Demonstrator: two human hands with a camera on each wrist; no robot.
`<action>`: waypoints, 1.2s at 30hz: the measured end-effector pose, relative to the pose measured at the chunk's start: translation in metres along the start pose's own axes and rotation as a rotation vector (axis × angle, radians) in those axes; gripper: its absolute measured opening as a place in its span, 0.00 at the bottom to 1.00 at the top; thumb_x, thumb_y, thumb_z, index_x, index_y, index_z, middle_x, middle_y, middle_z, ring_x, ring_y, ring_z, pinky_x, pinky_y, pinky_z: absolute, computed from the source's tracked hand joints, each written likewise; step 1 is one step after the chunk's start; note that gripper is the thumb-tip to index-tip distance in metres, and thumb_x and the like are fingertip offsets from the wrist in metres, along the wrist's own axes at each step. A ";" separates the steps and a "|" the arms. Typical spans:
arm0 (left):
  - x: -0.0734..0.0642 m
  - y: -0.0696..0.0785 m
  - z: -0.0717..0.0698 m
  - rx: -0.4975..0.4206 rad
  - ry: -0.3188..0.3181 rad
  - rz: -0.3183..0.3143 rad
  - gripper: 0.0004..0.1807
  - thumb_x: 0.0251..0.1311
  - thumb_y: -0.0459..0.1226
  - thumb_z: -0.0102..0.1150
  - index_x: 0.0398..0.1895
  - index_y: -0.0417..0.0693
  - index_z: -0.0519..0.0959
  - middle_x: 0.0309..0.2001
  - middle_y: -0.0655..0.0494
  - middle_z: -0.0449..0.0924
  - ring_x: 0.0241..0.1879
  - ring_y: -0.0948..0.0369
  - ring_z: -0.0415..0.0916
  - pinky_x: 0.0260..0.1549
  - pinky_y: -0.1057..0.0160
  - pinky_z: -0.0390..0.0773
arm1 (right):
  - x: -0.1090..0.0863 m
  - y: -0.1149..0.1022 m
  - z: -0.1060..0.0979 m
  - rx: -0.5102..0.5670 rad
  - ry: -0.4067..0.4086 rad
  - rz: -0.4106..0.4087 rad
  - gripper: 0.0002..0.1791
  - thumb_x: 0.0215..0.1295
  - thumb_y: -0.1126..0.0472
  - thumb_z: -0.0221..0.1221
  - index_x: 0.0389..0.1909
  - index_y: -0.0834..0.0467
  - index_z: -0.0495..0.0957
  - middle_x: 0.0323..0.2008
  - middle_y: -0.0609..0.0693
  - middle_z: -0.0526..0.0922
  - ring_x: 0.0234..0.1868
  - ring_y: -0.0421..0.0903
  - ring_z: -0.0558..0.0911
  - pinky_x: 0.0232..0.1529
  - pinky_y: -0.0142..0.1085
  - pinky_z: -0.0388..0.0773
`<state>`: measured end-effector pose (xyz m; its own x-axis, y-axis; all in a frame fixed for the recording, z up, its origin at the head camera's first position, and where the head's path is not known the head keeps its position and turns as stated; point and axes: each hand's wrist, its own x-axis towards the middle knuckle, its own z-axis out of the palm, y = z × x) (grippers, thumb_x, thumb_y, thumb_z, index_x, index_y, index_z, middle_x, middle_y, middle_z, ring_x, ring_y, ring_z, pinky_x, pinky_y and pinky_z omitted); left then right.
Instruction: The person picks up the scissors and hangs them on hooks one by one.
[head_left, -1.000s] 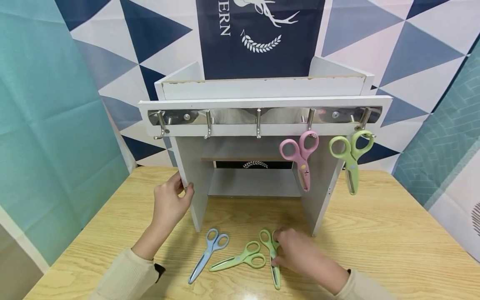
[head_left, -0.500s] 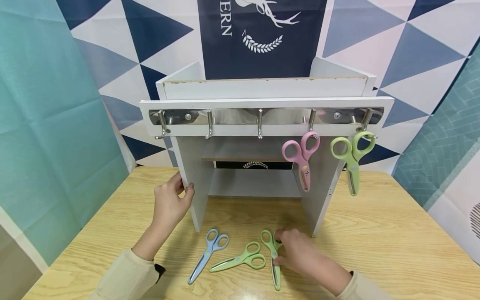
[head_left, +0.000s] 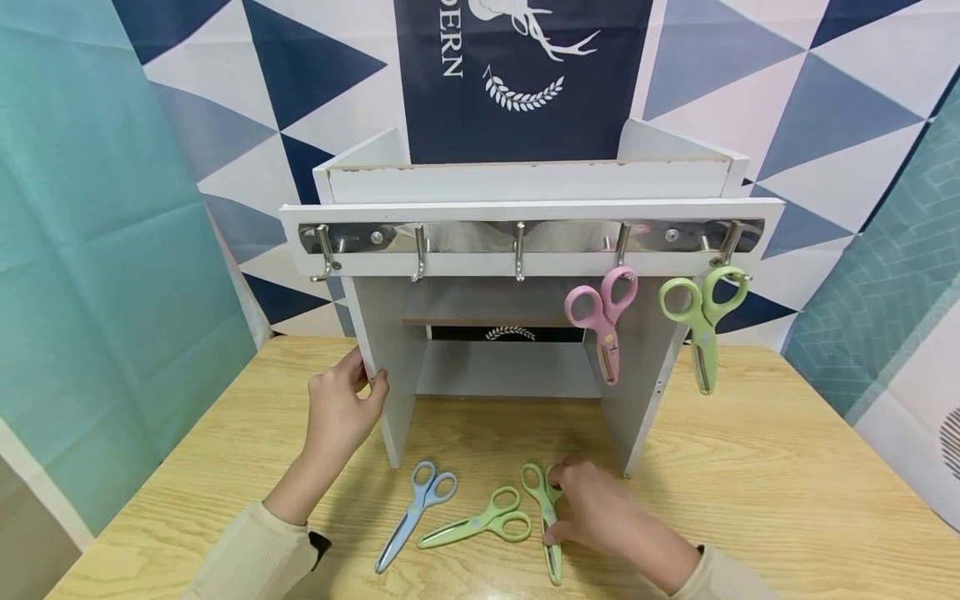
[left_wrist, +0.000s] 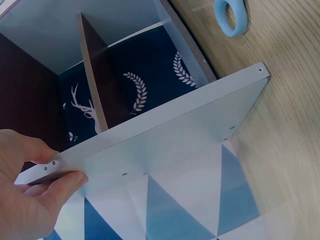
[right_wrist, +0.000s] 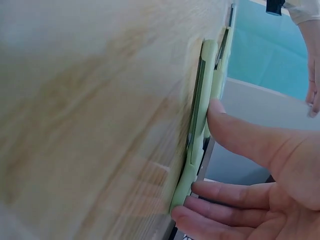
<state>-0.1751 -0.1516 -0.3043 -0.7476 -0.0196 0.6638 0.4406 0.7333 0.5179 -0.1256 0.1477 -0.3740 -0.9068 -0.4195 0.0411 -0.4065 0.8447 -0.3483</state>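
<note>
The hook strip [head_left: 468,237] is gleaming like polished metal, super glossy. White shelf unit [head_left: 384,350] is looking smooth and kinda matt, but one upper edge [head_left: 532,163] is looking rough and chipped. The wood-grain tabletop [head_left: 750,442] is picking up some sheen. Green scissors [head_left: 548,512] are looking like smooth plastic, and the teal curtain [head_left: 112,217] is looking like creased cloth.

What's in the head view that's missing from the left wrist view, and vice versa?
Only the head view shows the hook strip, hanging pink scissors, hanging green scissors, two tabletop green scissors and the right hand touching one. Only the left wrist view shows the gripped side panel's outer face. Both show the left hand holding that panel, the blue scissors (a handle loop in the wrist view), the wooden table and the patterned backdrop.
</note>
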 end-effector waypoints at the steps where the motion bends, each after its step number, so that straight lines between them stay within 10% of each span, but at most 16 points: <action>1: 0.000 0.000 0.000 0.000 -0.001 -0.001 0.13 0.52 0.26 0.59 0.42 0.30 0.79 0.39 0.34 0.85 0.38 0.44 0.85 0.36 0.48 0.86 | 0.000 0.001 0.000 0.015 -0.004 0.006 0.31 0.31 0.52 0.77 0.38 0.64 0.80 0.39 0.54 0.83 0.40 0.50 0.82 0.40 0.42 0.83; 11: 0.000 0.000 -0.001 -0.002 0.010 0.017 0.13 0.51 0.26 0.59 0.42 0.30 0.79 0.39 0.34 0.85 0.38 0.44 0.86 0.36 0.49 0.86 | -0.001 0.017 -0.009 0.090 0.002 -0.051 0.34 0.23 0.64 0.79 0.41 0.66 0.81 0.42 0.61 0.86 0.46 0.59 0.84 0.49 0.49 0.82; 19: -0.001 -0.001 0.000 -0.002 0.003 0.014 0.14 0.51 0.26 0.59 0.43 0.30 0.79 0.40 0.34 0.85 0.38 0.44 0.86 0.36 0.49 0.86 | -0.006 0.029 -0.015 0.060 0.027 0.055 0.37 0.20 0.64 0.79 0.43 0.67 0.81 0.44 0.61 0.85 0.47 0.58 0.84 0.51 0.49 0.82; 29: 0.002 -0.002 0.000 0.008 0.003 0.020 0.14 0.51 0.27 0.60 0.42 0.30 0.80 0.40 0.34 0.85 0.38 0.45 0.86 0.36 0.50 0.86 | -0.009 0.037 -0.018 -0.003 0.028 0.108 0.27 0.29 0.61 0.78 0.36 0.64 0.81 0.33 0.52 0.85 0.35 0.48 0.82 0.37 0.41 0.82; 36: 0.001 0.000 0.001 -0.011 -0.001 0.011 0.14 0.52 0.26 0.59 0.43 0.30 0.79 0.41 0.34 0.85 0.39 0.44 0.85 0.36 0.49 0.86 | -0.020 0.042 -0.014 0.024 0.019 -0.013 0.19 0.37 0.54 0.76 0.20 0.54 0.74 0.15 0.40 0.65 0.18 0.32 0.61 0.19 0.25 0.59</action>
<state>-0.1766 -0.1506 -0.3040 -0.7430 -0.0109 0.6692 0.4545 0.7258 0.5164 -0.1265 0.1961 -0.3767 -0.9037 -0.4235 0.0637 -0.4155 0.8309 -0.3700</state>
